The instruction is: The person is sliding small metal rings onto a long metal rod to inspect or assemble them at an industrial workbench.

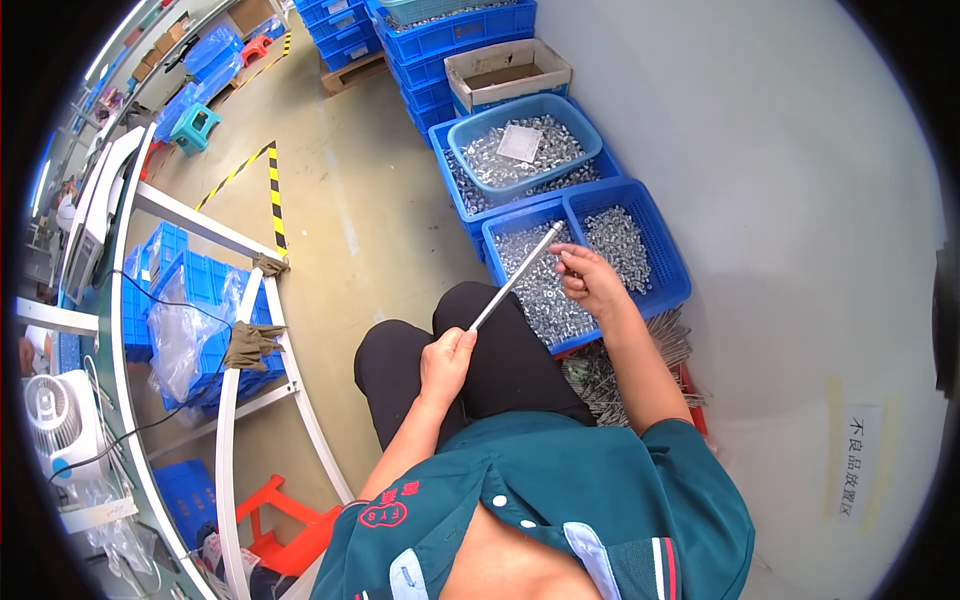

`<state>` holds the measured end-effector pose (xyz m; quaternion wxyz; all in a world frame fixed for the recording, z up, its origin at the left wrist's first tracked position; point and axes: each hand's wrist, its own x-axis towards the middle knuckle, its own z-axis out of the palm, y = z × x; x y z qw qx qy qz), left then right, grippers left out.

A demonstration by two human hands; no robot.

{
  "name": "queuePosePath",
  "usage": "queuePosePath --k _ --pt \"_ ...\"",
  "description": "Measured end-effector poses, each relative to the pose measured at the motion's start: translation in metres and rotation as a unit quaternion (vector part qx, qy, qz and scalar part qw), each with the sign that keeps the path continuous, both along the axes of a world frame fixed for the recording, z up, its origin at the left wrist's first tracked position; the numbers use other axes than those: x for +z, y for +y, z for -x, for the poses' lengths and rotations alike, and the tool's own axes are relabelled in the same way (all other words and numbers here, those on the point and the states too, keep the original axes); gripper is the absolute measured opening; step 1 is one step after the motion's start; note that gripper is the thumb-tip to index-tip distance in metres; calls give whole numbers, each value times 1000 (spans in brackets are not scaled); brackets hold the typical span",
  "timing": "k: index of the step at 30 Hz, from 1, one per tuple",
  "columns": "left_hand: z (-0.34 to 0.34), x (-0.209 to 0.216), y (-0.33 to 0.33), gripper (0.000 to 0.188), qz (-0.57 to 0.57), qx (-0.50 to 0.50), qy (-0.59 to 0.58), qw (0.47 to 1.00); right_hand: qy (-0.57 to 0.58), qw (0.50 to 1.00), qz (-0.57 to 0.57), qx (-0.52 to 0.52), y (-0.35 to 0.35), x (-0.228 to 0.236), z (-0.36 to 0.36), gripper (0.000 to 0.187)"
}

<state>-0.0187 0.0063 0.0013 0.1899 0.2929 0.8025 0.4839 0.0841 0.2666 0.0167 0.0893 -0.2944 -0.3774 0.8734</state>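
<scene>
Blue divided bin (668, 302) is the biggest thing in play: 2 o'clock from view centre, two compartments, both loaded with small metal parts (615, 245). Pale blue basket (588, 108) holds more small metal pieces, between 12 and 1, white card on top. Loose bundle of thin metal rods (597, 380) at 4 o'clock, by the bin's near edge, partly hidden by the right forearm.

Step, my read: pairing a small part with a rod end, left side holding, right side fitting. Next move probably calls for a steady left and right fingers lined up with the rod's axis; a part could slip and drop into the bin.

Left hand (446, 366) at 7 o'clock, fingers wrapped round the near end of one metal rod (515, 278). Right hand (593, 280) at 3 o'clock, in front of the bin; fingers bent, thumb and index close together. Can't tell if they pinch anything.

Rod points from the left fist toward 1 o'clock, crossing the left compartment in view. Tip (558, 227) is just beside the right fingertips, at their 12; contact not readable.
</scene>
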Motion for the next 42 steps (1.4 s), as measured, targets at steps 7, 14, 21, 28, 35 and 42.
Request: queuePosePath --k 7,14,21,28,35,42 --pt "2 29 33 47 55 -57 -112 991 -15 985 -4 170 -45 -3 -18 26" --pt "-14 37 81 65 128 -160 -151 967 -30 996 88 -6 -70 -11 -12 31" --pt "-26 26 32 44 125 -172 -221 952 -43 971 166 -166 39 -51 -26 38" --pt "-19 29 -10 36 41 -95 -251 962 0 950 255 -177 80 -74 -25 25" --pt "0 21 1 32 1 -25 -200 979 -247 938 -243 16 44 -123 1 16" --pt "0 5 -10 31 -43 -3 -257 965 -308 748 -587 10 9 -166 38 18"
